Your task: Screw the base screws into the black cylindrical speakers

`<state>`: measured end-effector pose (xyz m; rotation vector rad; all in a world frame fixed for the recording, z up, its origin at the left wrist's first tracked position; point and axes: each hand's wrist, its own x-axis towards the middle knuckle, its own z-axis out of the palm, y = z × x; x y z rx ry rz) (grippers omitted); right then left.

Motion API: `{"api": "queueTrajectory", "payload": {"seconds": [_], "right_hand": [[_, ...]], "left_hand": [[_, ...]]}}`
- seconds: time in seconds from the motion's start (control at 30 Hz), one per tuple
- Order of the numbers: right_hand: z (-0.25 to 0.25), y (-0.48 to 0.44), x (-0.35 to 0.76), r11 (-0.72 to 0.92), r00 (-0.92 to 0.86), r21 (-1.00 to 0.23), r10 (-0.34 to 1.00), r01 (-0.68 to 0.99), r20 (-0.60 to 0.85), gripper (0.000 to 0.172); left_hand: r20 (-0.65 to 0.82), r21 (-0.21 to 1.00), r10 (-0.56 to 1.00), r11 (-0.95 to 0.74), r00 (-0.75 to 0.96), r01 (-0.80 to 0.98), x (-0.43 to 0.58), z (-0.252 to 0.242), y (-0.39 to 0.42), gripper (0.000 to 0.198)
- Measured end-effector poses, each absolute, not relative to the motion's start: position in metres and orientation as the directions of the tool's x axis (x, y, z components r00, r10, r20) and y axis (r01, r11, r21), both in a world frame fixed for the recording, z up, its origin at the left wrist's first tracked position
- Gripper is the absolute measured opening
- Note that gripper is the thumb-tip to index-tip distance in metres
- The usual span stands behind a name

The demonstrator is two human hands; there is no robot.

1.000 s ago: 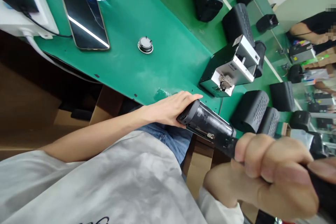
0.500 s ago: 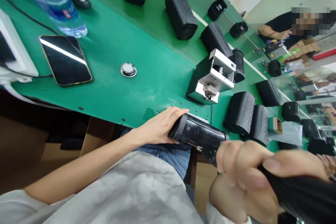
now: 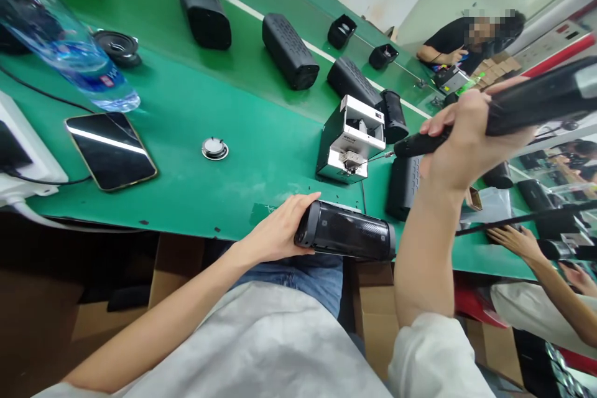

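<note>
My left hand grips the left end of a black cylindrical speaker that lies across the near edge of the green bench. My right hand is closed round a black electric screwdriver, raised above the bench. The screwdriver's thin bit points left at the silver and black screw feeder box, its tip at the feeder's front.
A phone, a water bottle, a small round metal part and a white device with cables lie at the left. Several black speakers line the belt behind. Another person's hands work at the right; a person sits far back.
My right hand has lifted the screwdriver off the speaker and swung it up toward the screw feeder. My left hand stays on the speaker. The camera has tilted up.
</note>
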<state>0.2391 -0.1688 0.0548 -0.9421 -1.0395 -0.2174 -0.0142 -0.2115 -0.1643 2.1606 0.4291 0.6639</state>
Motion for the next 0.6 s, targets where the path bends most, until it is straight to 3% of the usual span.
{"api": "queueTrajectory", "payload": {"seconds": [0.4, 0.6], "right_hand": [[0.04, -0.149, 0.262, 0.5, 0.552, -0.634, 0.325, 0.589, 0.768, 0.027], [0.04, -0.163, 0.253, 0.377, 0.567, -0.716, 0.44, 0.587, 0.696, 0.03]], "left_hand": [[0.316, 0.797, 0.51, -0.6, 0.8, 0.067, -0.014, -0.164, -0.212, 0.145], [0.324, 0.785, 0.504, -0.615, 0.8, 0.07, -0.014, -0.166, -0.209, 0.143]]}}
